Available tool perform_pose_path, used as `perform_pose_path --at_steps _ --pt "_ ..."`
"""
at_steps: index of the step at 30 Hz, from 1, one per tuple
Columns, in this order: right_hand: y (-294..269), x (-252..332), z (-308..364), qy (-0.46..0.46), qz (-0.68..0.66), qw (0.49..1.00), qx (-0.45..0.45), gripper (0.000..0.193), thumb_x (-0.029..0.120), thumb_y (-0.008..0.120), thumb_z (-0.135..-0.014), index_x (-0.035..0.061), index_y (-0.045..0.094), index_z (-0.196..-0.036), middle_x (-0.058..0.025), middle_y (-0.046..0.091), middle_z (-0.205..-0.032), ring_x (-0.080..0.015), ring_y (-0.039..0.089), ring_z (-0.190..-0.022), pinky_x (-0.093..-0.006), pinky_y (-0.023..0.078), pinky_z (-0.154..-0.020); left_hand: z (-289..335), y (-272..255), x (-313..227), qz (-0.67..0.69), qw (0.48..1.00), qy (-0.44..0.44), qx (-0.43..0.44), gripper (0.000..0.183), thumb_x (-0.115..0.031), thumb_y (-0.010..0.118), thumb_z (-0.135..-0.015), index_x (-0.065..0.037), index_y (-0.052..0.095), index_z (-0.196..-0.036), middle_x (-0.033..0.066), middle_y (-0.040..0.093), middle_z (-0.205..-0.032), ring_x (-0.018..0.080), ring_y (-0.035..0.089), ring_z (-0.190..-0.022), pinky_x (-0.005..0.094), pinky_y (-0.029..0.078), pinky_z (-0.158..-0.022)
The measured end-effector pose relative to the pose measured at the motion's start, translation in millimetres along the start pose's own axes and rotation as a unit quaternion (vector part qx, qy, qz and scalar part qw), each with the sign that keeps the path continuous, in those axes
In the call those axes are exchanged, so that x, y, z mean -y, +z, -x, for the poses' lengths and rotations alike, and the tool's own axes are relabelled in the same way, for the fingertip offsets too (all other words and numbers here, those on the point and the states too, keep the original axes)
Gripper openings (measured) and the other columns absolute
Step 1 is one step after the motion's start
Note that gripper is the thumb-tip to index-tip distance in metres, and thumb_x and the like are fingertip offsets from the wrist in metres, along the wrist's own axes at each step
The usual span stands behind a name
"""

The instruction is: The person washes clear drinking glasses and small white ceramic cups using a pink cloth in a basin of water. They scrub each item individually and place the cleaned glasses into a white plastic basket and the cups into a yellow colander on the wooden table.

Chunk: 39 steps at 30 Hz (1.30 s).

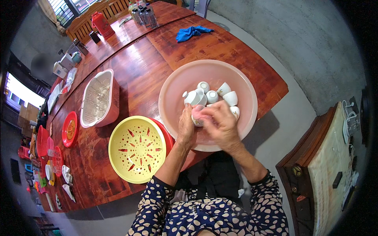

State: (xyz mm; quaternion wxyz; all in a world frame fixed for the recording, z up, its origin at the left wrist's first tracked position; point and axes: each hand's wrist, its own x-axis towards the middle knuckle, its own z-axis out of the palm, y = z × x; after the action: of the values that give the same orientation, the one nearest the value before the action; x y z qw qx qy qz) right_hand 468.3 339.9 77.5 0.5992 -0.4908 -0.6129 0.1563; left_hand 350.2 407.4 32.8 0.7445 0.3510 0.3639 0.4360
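My left hand (186,125) is wrapped round a small white teacup (196,121) with a gold-coloured pattern, held low over the near part of a large pink basin (167,80). Against the cup's mouth my right hand (223,122) presses a pink cloth or sponge (199,112); its fingers are bent and slightly blurred. Beyond both hands, several white cups (212,96) lie in the basin, some upside down and some on their sides. Among them is a white lidded bowl (192,97). My hands hide part of the basin's floor.
Left of the basin, a yellow colander (138,147) sits over a red basin (167,135). Farther left stands a pink-white tub (112,102) holding clear glasses, beside a red plate (71,129). A blue cloth (193,34), bottles (145,17) and a red thermos (102,25) are farther back.
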Motion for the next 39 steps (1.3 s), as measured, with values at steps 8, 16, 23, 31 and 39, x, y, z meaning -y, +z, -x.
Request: perform_pose_path --at_steps 8,16,23,31,39 --pt "16 -29 -21 0.005 0.061 0.997 0.036 0.017 0.012 0.065 -0.08 0.0034 0.066 -0.095 -0.0111 0.06 -0.09 -0.0255 0.059 -0.077 -0.036 0.049 -0.071 5 -8 11 -0.271 0.949 0.164 -0.006 0.047 -0.041 0.03 -0.1 -0.001 0.053 -0.112 0.0088 0.056 -0.099 0.0167 0.056 -0.093 0.0292 0.05 -0.076" --pt "12 -13 -5 -0.025 0.031 0.999 0.023 0.019 -0.001 0.065 -0.078 0.0039 0.067 -0.096 -0.0082 0.065 -0.097 -0.0182 0.06 -0.087 -0.0287 0.047 -0.078 1 -10 17 -0.212 0.942 0.259 -0.03 0.034 -0.023 0.034 -0.1 0.003 0.055 -0.106 0.0095 0.058 -0.092 0.0149 0.053 -0.085 0.0285 0.044 -0.075" --pt "11 -11 -9 -0.066 0.076 0.995 0.024 0.016 0.004 0.067 -0.079 0.004 0.069 -0.095 -0.0087 0.067 -0.093 -0.0207 0.062 -0.087 -0.032 0.048 -0.078 7 -3 13 -0.178 0.958 0.225 -0.006 0.032 -0.026 0.034 -0.101 0.0 0.053 -0.101 0.0062 0.056 -0.09 0.0119 0.051 -0.084 0.0266 0.044 -0.074" --pt "17 -29 -8 0.075 -0.002 0.997 -0.008 0.012 0.006 0.067 -0.08 0.0007 0.068 -0.091 -0.0121 0.065 -0.086 -0.0229 0.063 -0.078 -0.0336 0.05 -0.07 4 3 -1 -0.043 0.995 0.066 -0.061 0.042 -0.038 0.036 -0.1 -0.001 0.057 -0.102 0.0054 0.059 -0.087 0.0103 0.056 -0.075 0.0248 0.047 -0.066" --pt "-19 -22 2 0.098 0.135 0.979 0.118 0.009 0.009 0.062 -0.082 0.0027 0.068 -0.085 -0.0109 0.059 -0.081 -0.025 0.061 -0.073 -0.0356 0.05 -0.069 7 9 -4 -0.095 0.986 0.085 -0.108 0.044 -0.045 0.036 -0.099 -0.005 0.055 -0.1 0.0047 0.059 -0.084 0.0107 0.058 -0.07 0.0253 0.048 -0.056"
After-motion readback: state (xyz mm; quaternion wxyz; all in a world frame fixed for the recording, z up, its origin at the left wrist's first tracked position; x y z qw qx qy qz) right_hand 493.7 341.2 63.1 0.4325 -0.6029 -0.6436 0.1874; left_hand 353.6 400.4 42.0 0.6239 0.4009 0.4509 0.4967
